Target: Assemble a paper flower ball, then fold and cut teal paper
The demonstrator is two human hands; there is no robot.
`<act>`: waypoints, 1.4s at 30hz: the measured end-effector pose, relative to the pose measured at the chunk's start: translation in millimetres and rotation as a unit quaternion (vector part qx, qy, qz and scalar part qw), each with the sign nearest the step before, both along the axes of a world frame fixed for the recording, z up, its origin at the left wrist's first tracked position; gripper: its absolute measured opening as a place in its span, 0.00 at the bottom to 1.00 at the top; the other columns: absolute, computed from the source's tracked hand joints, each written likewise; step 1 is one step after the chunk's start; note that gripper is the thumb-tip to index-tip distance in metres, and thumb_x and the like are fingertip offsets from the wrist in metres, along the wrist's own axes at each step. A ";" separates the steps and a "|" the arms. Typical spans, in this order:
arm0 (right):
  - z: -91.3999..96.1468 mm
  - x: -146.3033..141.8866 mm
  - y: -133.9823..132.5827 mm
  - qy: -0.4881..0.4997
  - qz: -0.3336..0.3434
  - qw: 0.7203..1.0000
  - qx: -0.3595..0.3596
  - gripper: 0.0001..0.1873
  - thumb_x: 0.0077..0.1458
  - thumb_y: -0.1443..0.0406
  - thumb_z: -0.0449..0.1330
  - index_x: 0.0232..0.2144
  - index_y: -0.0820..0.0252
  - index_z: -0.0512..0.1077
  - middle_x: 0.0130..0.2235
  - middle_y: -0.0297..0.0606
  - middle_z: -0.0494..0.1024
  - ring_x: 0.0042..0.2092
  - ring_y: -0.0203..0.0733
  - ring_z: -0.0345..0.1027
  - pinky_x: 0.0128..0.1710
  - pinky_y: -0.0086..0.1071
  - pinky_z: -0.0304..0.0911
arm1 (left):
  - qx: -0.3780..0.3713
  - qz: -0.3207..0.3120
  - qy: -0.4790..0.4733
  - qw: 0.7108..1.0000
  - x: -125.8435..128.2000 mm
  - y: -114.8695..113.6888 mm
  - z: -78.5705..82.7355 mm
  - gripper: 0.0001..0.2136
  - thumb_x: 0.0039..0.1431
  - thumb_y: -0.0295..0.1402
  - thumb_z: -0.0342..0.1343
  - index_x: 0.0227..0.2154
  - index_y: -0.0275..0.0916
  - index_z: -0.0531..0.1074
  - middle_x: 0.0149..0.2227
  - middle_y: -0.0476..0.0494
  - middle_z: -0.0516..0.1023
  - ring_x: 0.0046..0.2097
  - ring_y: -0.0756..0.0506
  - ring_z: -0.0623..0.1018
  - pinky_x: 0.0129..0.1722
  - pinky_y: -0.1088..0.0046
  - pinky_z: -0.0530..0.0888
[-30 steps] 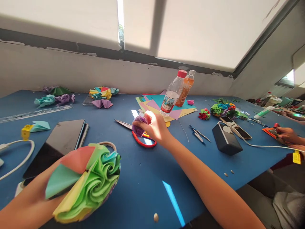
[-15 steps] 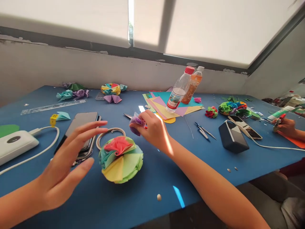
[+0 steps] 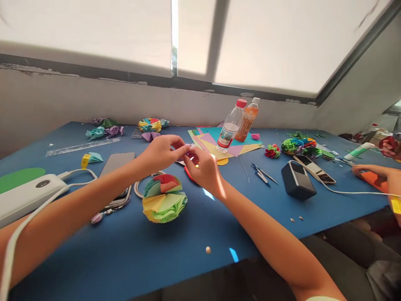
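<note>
My left hand (image 3: 161, 152) and my right hand (image 3: 203, 167) meet over the middle of the blue table (image 3: 175, 251). Both have their fingers pinched together on a small folded paper piece (image 3: 189, 154), mostly hidden between them. A multicoloured paper flower ball (image 3: 164, 197) rests on the table just below my left hand. Red-handled scissors (image 3: 189, 173) lie under my right hand, mostly covered. A ring (image 3: 138, 190) lies beside the ball.
A phone (image 3: 117, 165), a white power bank (image 3: 26, 194) with its cable, a ruler (image 3: 82, 146), coloured paper sheets (image 3: 213, 144), two bottles (image 3: 232, 125), a black box (image 3: 297, 182) and more paper flowers (image 3: 300, 146) lie around. Another person's hand (image 3: 376, 173) works at the right.
My left hand put the flower ball down on the table, then reached across to join my right hand on the small paper piece. The view shifted slightly.
</note>
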State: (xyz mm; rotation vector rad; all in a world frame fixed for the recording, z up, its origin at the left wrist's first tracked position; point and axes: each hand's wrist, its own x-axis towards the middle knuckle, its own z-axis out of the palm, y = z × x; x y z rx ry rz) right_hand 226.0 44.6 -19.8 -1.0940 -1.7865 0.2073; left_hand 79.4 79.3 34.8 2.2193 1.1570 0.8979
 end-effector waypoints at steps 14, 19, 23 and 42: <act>8.0 5.8 5.3 0.266 0.156 0.938 -0.160 0.14 0.54 0.55 0.58 0.28 0.58 0.62 0.25 0.27 0.68 0.25 0.30 0.65 0.26 0.27 0.60 | -0.088 -0.073 -0.146 0.983 -3.0 4.0 -15.4 0.16 0.52 0.46 0.57 0.29 0.36 0.73 0.28 0.46 0.75 0.32 0.48 0.73 0.33 0.71 0.69; 12.0 8.3 4.1 0.275 0.169 0.932 -0.166 0.10 0.53 0.59 0.58 0.27 0.59 0.64 0.23 0.26 0.67 0.24 0.29 0.62 0.26 0.27 0.59 | -0.069 -0.098 -0.099 0.988 -6.8 4.8 -13.7 0.17 0.54 0.46 0.55 0.33 0.35 0.73 0.31 0.44 0.75 0.33 0.48 0.73 0.33 0.72 0.69; 16.6 9.2 1.4 0.253 0.155 0.940 -0.167 0.09 0.51 0.63 0.57 0.23 0.59 0.62 0.18 0.24 0.62 0.22 0.29 0.56 0.22 0.26 0.53 | -0.051 -0.084 -0.077 0.992 -8.1 1.4 -10.8 0.14 0.54 0.44 0.56 0.32 0.36 0.72 0.30 0.45 0.76 0.32 0.49 0.74 0.30 0.73 0.69; 17.8 14.6 3.0 0.279 0.189 0.922 -0.191 0.10 0.48 0.67 0.55 0.18 0.58 0.59 0.18 0.26 0.63 0.21 0.30 0.58 0.22 0.27 0.55 | 0.245 -0.128 0.085 0.957 -11.9 -0.3 -8.1 0.12 0.61 0.35 0.46 0.24 0.38 0.67 0.27 0.44 0.72 0.32 0.47 0.69 0.34 0.69 0.68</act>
